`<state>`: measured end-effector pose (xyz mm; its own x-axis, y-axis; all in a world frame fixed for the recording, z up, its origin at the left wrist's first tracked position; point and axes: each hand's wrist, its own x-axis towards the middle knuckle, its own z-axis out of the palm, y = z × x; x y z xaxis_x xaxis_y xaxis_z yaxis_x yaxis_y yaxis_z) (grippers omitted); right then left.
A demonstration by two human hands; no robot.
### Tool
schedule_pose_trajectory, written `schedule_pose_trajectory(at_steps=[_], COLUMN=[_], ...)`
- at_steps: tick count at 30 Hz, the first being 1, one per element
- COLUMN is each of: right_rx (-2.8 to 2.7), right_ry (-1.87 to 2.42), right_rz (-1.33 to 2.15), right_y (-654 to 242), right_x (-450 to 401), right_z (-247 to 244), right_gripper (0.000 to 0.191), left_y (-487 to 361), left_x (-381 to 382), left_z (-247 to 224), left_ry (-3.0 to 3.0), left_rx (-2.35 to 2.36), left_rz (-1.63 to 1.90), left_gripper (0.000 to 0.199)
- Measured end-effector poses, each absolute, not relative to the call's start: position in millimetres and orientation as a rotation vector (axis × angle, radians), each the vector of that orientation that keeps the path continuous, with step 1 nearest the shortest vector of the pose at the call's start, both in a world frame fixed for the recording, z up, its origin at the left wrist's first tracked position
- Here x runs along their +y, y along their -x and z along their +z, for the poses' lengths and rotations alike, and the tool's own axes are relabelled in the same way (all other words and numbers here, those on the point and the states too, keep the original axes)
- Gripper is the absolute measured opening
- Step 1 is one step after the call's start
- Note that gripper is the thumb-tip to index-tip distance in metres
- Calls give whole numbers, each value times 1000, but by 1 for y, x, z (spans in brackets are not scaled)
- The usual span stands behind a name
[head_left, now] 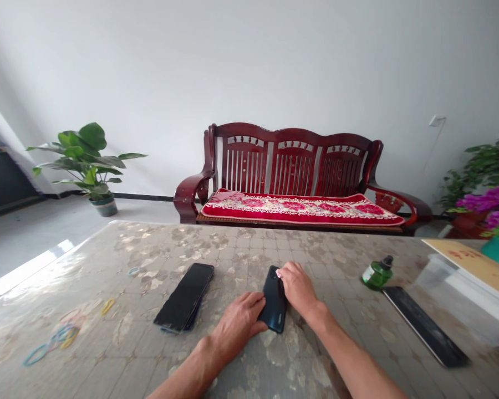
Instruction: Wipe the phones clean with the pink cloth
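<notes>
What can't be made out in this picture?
Head view: screen of the dark blue phone, facing down.
Head view: pale bit at the right hand, mostly covered by that hand.
Head view: blue-edged thing, mostly covered by the black phone.
Head view: label of the green bottle, too small.

My head: the only view looks out from here, over my side of the table (216,241), forward and tipped down.
Table: it fills the lower part from about 8 round to 4 o'clock, seen at a slant from above, its surface the near ground.
My hands: close to the lens, left hand (242,320) near 6 o'clock, right hand (296,288) near 5, forearms rising from the bottom edge.
Bench: straight across at 12 from where I am, beyond the table's far edge, its front facing me.
Wall (274,61): behind the bench, farthest back, filling the top.
Potted plant (87,155): mid-distance, between 9 and 10.
Purple flowers (493,208): at 3, cut by the frame.
</notes>
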<state>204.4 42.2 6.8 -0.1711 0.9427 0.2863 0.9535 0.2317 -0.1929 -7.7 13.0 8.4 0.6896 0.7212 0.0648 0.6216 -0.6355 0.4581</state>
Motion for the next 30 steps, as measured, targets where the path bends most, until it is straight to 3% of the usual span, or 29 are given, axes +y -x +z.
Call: schedule_pose_trajectory(at_steps=[17,22,30], right_rx=[-2235,-2272,-1918], right_ry=[1644,1482,1599], right_rz=[-85,20,272], right_y=[-194,-198,-218], right_x=[20,14,54], right_z=[7,9,-2], right_gripper=[26,27,25], left_y=[3,5,4], left_x=[12,15,8], left_z=[10,14,9], left_ry=[-2575,-2518,-2277], left_rx=[1083,1096,1369], left_rz=[383,375,449], left_gripper=[31,22,33])
